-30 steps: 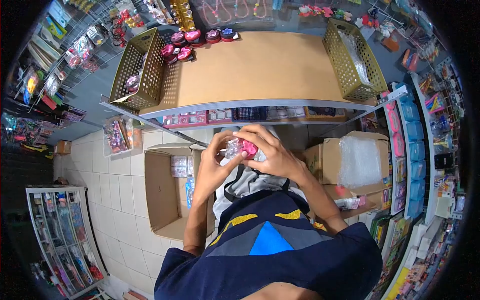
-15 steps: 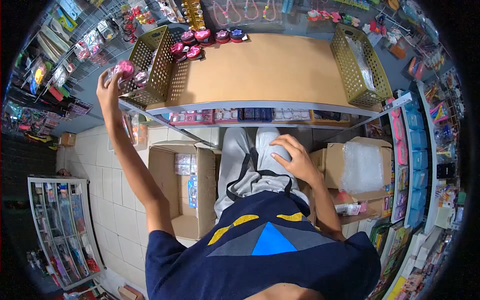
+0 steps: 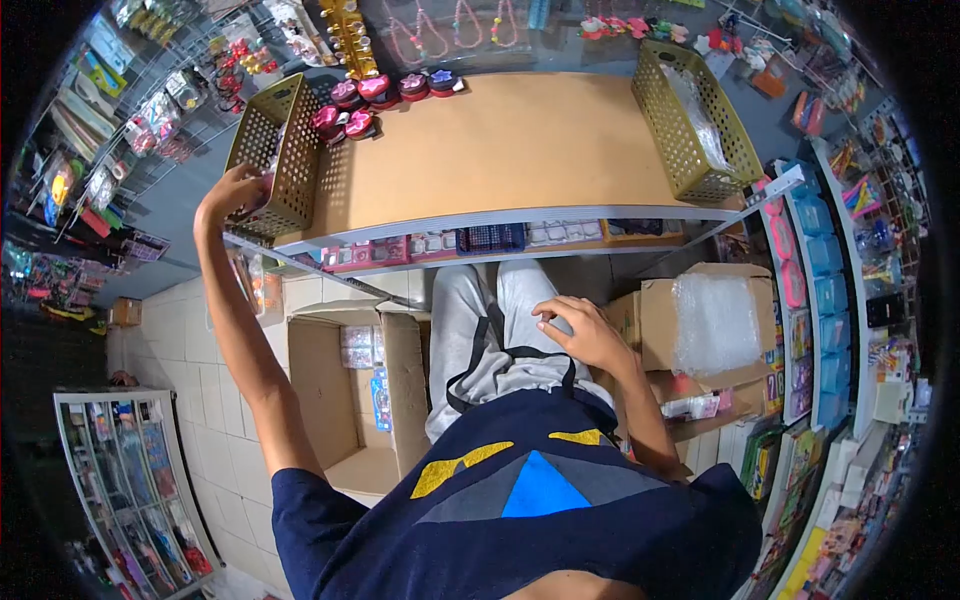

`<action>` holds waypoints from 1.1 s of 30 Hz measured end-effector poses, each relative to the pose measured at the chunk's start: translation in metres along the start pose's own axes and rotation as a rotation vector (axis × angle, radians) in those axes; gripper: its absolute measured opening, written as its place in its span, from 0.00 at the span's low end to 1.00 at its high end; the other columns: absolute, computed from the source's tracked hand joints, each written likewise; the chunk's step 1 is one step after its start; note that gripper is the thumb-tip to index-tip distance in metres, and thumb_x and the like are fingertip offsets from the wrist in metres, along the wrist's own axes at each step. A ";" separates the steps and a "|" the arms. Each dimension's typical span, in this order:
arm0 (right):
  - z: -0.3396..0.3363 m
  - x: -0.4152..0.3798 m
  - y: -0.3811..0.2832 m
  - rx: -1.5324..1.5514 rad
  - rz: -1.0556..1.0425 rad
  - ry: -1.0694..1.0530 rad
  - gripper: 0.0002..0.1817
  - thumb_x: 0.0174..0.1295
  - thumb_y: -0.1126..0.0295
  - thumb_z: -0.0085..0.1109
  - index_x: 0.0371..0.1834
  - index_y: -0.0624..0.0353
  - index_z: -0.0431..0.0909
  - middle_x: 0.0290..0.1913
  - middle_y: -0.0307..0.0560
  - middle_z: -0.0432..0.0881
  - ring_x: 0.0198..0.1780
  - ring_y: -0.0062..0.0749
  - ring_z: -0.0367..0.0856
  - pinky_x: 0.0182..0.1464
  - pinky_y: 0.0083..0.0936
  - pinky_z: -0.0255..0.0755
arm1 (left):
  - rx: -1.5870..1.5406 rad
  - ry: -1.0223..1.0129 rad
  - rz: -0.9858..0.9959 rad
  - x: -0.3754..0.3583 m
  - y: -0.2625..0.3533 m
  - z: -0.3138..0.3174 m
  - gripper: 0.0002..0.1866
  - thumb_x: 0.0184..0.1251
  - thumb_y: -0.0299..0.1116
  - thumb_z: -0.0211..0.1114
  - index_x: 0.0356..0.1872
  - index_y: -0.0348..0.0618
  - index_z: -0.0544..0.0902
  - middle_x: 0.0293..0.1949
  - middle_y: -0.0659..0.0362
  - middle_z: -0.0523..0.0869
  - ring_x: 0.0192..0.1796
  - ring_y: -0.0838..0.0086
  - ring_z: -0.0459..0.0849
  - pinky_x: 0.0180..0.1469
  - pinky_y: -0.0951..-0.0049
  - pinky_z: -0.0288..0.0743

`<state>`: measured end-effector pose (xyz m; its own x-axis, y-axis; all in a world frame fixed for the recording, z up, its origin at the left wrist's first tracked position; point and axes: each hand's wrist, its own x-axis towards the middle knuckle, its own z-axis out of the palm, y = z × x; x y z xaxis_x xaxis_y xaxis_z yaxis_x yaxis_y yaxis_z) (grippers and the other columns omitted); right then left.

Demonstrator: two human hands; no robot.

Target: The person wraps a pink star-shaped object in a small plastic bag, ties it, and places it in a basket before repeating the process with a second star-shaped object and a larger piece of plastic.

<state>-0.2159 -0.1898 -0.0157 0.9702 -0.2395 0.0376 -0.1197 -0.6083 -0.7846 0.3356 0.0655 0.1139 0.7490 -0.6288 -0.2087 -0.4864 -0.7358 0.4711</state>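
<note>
My left hand reaches over the near left side of the olive perforated basket, its fingers curled down inside. A bit of pink shows at the fingertips; the basket and fingers hide most of it. Over my right thigh, my right hand hangs loosely with fingers apart and nothing in it. To the right of the basket, several small round boxes with pink, red and purple flower shapes on top are grouped on the wooden shelf.
A second olive basket with clear plastic packs stands at the shelf's right end. An open cardboard box sits by my left leg; another carton with bubble wrap is on the right. Hanging goods cover the walls.
My left hand has lowered into the left basket; the pink round item it held up is now mostly hidden. The view has shifted slightly. My right hand stays over my thigh.
</note>
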 end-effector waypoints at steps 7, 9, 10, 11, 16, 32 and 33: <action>0.006 0.000 0.007 -0.015 0.055 -0.054 0.13 0.66 0.65 0.60 0.51 0.56 0.79 0.44 0.48 0.84 0.50 0.46 0.82 0.56 0.42 0.71 | 0.241 0.073 0.070 -0.001 -0.021 0.014 0.17 0.67 0.37 0.59 0.51 0.38 0.82 0.38 0.47 0.88 0.40 0.66 0.86 0.44 0.67 0.77; 0.010 0.000 0.011 0.009 0.058 -0.055 0.13 0.65 0.66 0.61 0.50 0.58 0.79 0.42 0.49 0.84 0.48 0.45 0.82 0.55 0.40 0.71 | 0.068 0.074 0.041 -0.008 -0.016 0.017 0.20 0.70 0.44 0.60 0.52 0.38 0.82 0.38 0.51 0.88 0.39 0.70 0.85 0.43 0.69 0.77; 0.012 -0.001 0.012 0.020 0.062 -0.056 0.13 0.64 0.67 0.62 0.50 0.58 0.79 0.41 0.49 0.84 0.47 0.45 0.82 0.54 0.39 0.71 | 0.085 0.055 0.059 -0.015 -0.008 0.015 0.20 0.69 0.45 0.61 0.52 0.39 0.82 0.37 0.52 0.88 0.39 0.71 0.84 0.43 0.70 0.76; 0.011 -0.002 0.011 0.009 0.075 -0.072 0.13 0.64 0.66 0.61 0.50 0.58 0.79 0.42 0.49 0.84 0.48 0.45 0.82 0.55 0.39 0.71 | 0.101 0.041 0.077 -0.020 0.000 0.013 0.21 0.69 0.46 0.62 0.52 0.39 0.82 0.37 0.54 0.87 0.38 0.73 0.84 0.42 0.71 0.76; 0.010 -0.003 0.010 -0.035 0.113 -0.123 0.14 0.66 0.63 0.59 0.51 0.56 0.79 0.43 0.46 0.84 0.51 0.44 0.81 0.58 0.39 0.68 | 0.080 -0.007 0.026 -0.009 -0.005 0.012 0.21 0.66 0.45 0.65 0.51 0.40 0.82 0.32 0.59 0.85 0.36 0.79 0.81 0.39 0.76 0.74; -0.010 0.000 0.016 -0.064 0.056 0.021 0.12 0.65 0.65 0.61 0.47 0.58 0.81 0.43 0.50 0.85 0.47 0.46 0.83 0.53 0.38 0.73 | 0.224 0.903 0.754 -0.071 0.140 0.106 0.12 0.62 0.30 0.68 0.47 0.43 0.82 0.51 0.54 0.82 0.58 0.58 0.77 0.59 0.59 0.67; -0.019 0.002 0.015 -0.081 0.029 0.064 0.12 0.65 0.65 0.60 0.47 0.58 0.81 0.44 0.50 0.85 0.48 0.47 0.83 0.53 0.38 0.73 | 0.186 0.838 0.766 -0.067 0.149 0.124 0.12 0.62 0.31 0.68 0.47 0.44 0.82 0.51 0.54 0.82 0.58 0.58 0.77 0.59 0.59 0.66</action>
<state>-0.2198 -0.2138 -0.0157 0.9508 -0.3045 0.0574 -0.1667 -0.6586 -0.7338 0.1570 -0.0333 0.0916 0.2580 -0.6140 0.7460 -0.9500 -0.3018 0.0802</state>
